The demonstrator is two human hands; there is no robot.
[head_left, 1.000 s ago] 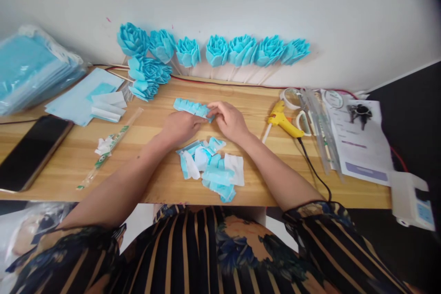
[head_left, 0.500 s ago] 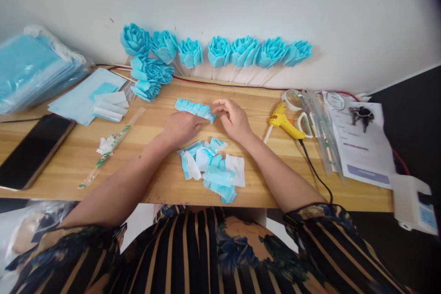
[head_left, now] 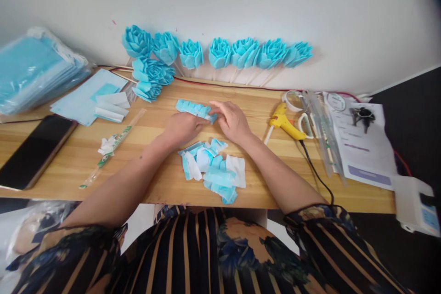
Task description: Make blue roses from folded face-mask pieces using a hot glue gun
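Observation:
A pleated light-blue strip (head_left: 191, 107) lies on the wooden table between my hands. My left hand (head_left: 183, 127) rests at its near edge, fingers curled together with the fingertips against the strip. Over the strip's right end, my right hand (head_left: 231, 118) bends its fingers down onto the material; the fingertips are partly hidden. Cut blue and white pieces (head_left: 220, 172) lie in a loose pile nearer to me, below both hands.
Blue fabric flowers (head_left: 219, 53) on sticks lean along the wall. A yellow glue gun (head_left: 285, 121), scissors (head_left: 305, 125) and a paper with keys (head_left: 363, 142) are on the right. On the left are a phone (head_left: 36, 149), blue sheets (head_left: 77, 98) and a bagged stack (head_left: 31, 73).
The fingers of my right hand have shifted slightly left over the strip's right end. My left hand stays nearly in place. The whole view has moved a little.

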